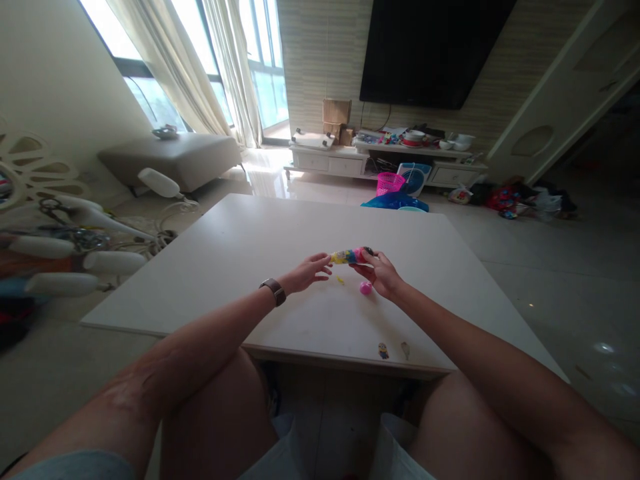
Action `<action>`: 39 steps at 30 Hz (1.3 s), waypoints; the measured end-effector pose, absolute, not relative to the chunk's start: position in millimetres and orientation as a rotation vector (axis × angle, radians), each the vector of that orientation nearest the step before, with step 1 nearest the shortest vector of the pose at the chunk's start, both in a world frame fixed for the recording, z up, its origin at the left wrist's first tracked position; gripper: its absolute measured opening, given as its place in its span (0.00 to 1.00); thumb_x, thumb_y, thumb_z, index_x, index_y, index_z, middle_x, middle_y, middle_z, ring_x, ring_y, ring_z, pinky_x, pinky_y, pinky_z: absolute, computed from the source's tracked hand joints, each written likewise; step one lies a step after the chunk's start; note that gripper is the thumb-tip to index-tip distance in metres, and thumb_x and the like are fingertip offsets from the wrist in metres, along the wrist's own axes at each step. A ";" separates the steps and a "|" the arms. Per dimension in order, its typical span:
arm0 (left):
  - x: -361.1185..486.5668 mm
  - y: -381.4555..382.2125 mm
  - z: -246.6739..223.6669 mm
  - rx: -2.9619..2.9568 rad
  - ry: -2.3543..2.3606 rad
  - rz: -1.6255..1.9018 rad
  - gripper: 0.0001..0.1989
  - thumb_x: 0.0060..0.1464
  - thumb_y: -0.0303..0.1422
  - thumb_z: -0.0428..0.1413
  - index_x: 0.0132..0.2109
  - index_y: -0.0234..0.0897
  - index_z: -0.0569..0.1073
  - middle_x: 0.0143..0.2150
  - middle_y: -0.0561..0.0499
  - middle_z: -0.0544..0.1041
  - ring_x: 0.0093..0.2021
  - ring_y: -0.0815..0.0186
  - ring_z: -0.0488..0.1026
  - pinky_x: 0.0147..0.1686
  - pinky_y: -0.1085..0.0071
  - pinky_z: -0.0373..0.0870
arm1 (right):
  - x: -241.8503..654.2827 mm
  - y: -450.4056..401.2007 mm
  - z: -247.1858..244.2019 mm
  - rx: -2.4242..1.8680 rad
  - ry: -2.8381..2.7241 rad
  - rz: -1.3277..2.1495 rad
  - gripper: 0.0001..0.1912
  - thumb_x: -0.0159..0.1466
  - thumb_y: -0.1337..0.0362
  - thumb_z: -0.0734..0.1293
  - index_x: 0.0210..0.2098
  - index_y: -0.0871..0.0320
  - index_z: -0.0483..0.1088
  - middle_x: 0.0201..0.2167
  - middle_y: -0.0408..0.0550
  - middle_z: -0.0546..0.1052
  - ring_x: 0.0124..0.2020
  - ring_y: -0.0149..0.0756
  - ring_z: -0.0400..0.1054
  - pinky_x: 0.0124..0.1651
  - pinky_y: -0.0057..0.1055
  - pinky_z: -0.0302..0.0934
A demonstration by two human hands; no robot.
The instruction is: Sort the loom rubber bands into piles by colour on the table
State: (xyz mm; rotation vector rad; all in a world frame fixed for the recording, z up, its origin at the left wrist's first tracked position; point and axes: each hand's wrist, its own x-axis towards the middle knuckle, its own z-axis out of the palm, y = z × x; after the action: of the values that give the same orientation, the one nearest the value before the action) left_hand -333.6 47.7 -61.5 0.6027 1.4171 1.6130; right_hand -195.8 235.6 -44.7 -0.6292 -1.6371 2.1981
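A small colourful tube (347,256) is held level above the white table (280,230), yellow at its left end, blue in the middle, pink and black at its right. Its exact kind does not show. My left hand (311,272) pinches the yellow end between thumb and fingertips. Around the pink and black end, my right hand (381,272) closes with thumb and fingers. Just under my right hand lies a round pink piece (365,287). A yellow scrap (341,281) rests on the tabletop below the tube.
Near the table's front edge lie a small yellow cartoon-figure sticker (383,351) and a pale flat piece (405,350). A white lamp with several arms (165,183) stands at the left. Beyond the table are a pink basket (390,183) and a low cabinet (327,162).
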 end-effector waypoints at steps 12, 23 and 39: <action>-336.7 45.0 -68.2 0.504 1.648 1.435 0.19 0.52 0.43 0.65 0.48 0.39 0.75 0.43 0.49 0.74 0.35 0.70 0.75 0.34 0.73 0.73 | -197.4 236.4 -54.1 -0.724 -1.646 2.047 0.25 0.55 0.54 0.77 0.41 0.51 0.60 0.40 0.41 0.74 0.37 0.33 0.77 0.49 0.40 0.76; -328.9 47.0 -64.5 0.569 1.342 1.443 0.24 0.56 0.44 0.63 0.57 0.44 0.72 0.50 0.46 0.72 0.41 0.67 0.75 0.42 0.67 0.74 | -194.4 218.4 -30.4 -0.805 -1.430 2.260 0.18 0.61 0.60 0.74 0.36 0.52 0.58 0.33 0.42 0.78 0.33 0.35 0.79 0.38 0.34 0.78; -328.9 45.6 -61.8 0.625 1.423 1.581 0.24 0.52 0.43 0.66 0.55 0.44 0.74 0.54 0.46 0.73 0.43 0.68 0.75 0.43 0.69 0.70 | -192.5 223.1 -34.4 -0.654 -1.682 2.063 0.24 0.56 0.51 0.76 0.38 0.51 0.58 0.36 0.42 0.76 0.35 0.38 0.78 0.46 0.40 0.74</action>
State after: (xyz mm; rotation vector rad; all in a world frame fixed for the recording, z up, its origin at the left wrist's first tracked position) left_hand -328.9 45.6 -61.8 0.6247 1.4229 1.5807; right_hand -192.5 223.1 -34.4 -0.6541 -1.6816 2.0626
